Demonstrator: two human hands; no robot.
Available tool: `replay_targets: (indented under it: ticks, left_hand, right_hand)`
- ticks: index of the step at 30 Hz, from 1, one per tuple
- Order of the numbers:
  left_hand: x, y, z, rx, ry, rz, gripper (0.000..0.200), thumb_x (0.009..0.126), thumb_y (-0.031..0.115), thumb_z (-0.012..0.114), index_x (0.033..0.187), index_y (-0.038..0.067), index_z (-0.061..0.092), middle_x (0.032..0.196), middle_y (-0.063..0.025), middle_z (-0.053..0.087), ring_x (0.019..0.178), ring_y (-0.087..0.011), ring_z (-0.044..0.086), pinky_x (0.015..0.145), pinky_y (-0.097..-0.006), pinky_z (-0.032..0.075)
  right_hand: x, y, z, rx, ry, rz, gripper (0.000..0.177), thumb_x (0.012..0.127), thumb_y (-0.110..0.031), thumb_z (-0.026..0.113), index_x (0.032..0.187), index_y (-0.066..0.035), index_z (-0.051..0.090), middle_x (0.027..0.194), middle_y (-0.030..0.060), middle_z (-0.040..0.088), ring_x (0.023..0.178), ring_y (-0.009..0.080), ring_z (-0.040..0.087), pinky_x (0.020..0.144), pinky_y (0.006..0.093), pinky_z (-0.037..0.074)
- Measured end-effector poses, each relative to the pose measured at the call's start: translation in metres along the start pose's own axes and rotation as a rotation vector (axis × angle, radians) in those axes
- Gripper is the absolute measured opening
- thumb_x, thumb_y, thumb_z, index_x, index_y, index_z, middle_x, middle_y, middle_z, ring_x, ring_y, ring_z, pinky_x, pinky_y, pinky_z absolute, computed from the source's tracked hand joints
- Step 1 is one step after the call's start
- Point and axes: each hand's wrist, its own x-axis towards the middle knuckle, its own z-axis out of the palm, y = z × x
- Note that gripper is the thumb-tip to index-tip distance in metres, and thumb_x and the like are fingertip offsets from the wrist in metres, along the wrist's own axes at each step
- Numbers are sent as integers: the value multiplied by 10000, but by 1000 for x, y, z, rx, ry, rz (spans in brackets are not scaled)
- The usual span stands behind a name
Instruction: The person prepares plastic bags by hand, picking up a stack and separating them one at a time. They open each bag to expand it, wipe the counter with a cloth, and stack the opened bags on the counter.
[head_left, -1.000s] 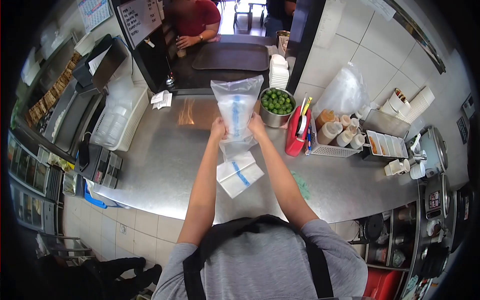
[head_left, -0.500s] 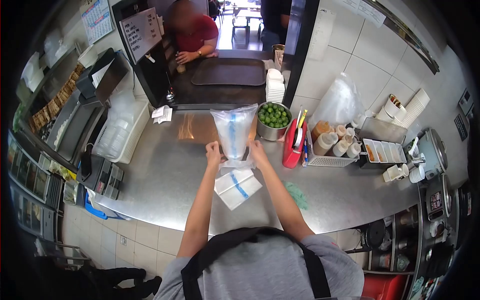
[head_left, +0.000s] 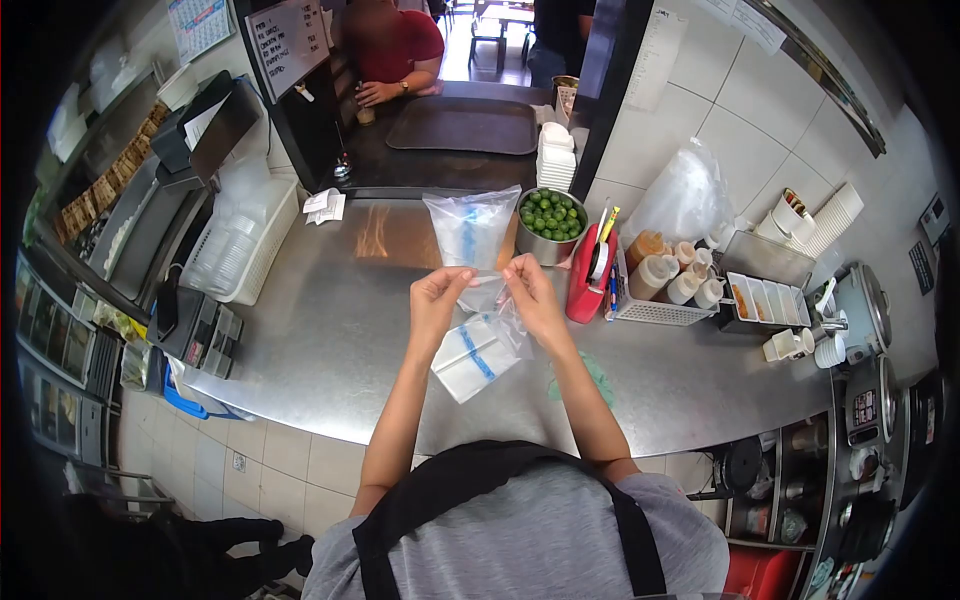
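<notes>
Over the steel counter (head_left: 330, 330), my left hand (head_left: 433, 302) pinches one edge of a thin clear plastic bag (head_left: 485, 292). My right hand (head_left: 535, 300) pinches its other side, and loose film hangs down near those fingers. Just beyond my fingertips stands a larger clear plastic bag (head_left: 470, 225) holding something white with a blue stripe; its lower end is partly hidden. Below my hands lies a flat white packet (head_left: 462, 368) with a blue stripe, its upper right corner overlapped by the film.
A steel pot of green limes (head_left: 551, 215), a red tape dispenser (head_left: 588, 282) and a basket of sauce bottles (head_left: 665, 318) stand to the right. Green film (head_left: 590, 380) lies near my right forearm. On the left is a white basket (head_left: 262, 265). Behind the hatch tray (head_left: 462, 126), a person (head_left: 415, 45) leans.
My hands have come nearer each other and lifted toward me, drawing the clear film up between them. Film now overlaps the white packet's corner. The view has shifted slightly.
</notes>
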Motion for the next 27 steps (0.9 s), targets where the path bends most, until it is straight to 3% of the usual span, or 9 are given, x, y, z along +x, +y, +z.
replay_targets:
  ticks: [1, 7, 10, 13, 14, 16, 20, 23, 27]
  left_hand:
    - [1, 1, -1, -10, -17, -6, 170, 837, 124, 574, 903, -22, 629, 812, -59, 637, 728, -76, 566, 679, -208, 423]
    - [2, 16, 1, -34, -212, 0, 220, 785, 101, 633, 974, -2, 589, 786, -17, 603, 679, -49, 541, 575, -188, 421]
    - [-7, 26, -8, 54, -414, -56, 277, 719, 96, 700, 954, -4, 594, 811, -30, 609, 648, -58, 555, 560, -205, 446]
    - [-11, 24, -34, 140, -647, -340, 242, 736, 79, 677, 944, -8, 590, 785, -38, 614, 665, -84, 583, 581, -218, 468]
    - [-11, 19, -45, 82, -637, -334, 220, 756, 88, 658, 942, -7, 589, 785, -44, 618, 674, -99, 593, 597, -229, 478]
    - [-8, 1, -61, -29, -619, -321, 183, 795, 106, 620, 936, -5, 588, 785, -57, 626, 692, -127, 612, 631, -250, 499]
    - [-14, 2, -39, -625, -153, -350, 240, 879, 225, 513, 951, 10, 593, 893, -95, 637, 806, -151, 617, 720, -293, 511]
    - [-22, -16, -30, -641, -234, -483, 258, 876, 240, 517, 948, 5, 595, 923, -102, 633, 849, -144, 608, 727, -290, 507]
    - [-25, -27, -25, -382, -41, -453, 182, 818, 200, 610, 851, 21, 621, 794, -82, 642, 701, -126, 617, 619, -239, 496]
  right_hand:
    - [-1, -2, 0, 80, -25, 26, 137, 860, -133, 526, 887, -17, 458, 701, 49, 519, 580, 88, 498, 513, 261, 410]
    - [4, 3, -6, -318, -311, 80, 184, 851, -184, 558, 842, -1, 574, 703, -8, 562, 591, 41, 461, 501, 204, 363]
    - [6, -16, -10, 15, 35, -1, 196, 863, -221, 553, 812, -45, 620, 607, -70, 530, 512, -6, 426, 452, 161, 320]
    - [9, -37, -40, 120, 268, 119, 200, 865, -249, 554, 799, -69, 615, 571, -76, 511, 456, -13, 398, 386, 172, 285]
    - [7, -47, -56, 141, 263, 199, 204, 873, -245, 543, 819, -59, 605, 605, -61, 533, 491, 4, 440, 424, 173, 329]
    - [11, -38, -72, 194, 344, 44, 216, 884, -235, 522, 842, -40, 606, 639, -44, 540, 506, 8, 438, 439, 168, 329]
    - [8, -28, -75, 256, 476, -62, 241, 898, -215, 494, 920, 5, 591, 738, -7, 575, 610, 37, 489, 548, 188, 397]
    - [3, -12, -77, 250, 477, -35, 261, 902, -214, 488, 996, 14, 573, 817, 8, 589, 710, 49, 511, 648, 200, 413]
    - [-3, 4, -82, 32, 515, -58, 296, 870, -222, 536, 1053, 10, 554, 990, 70, 548, 841, 110, 499, 734, 242, 403]
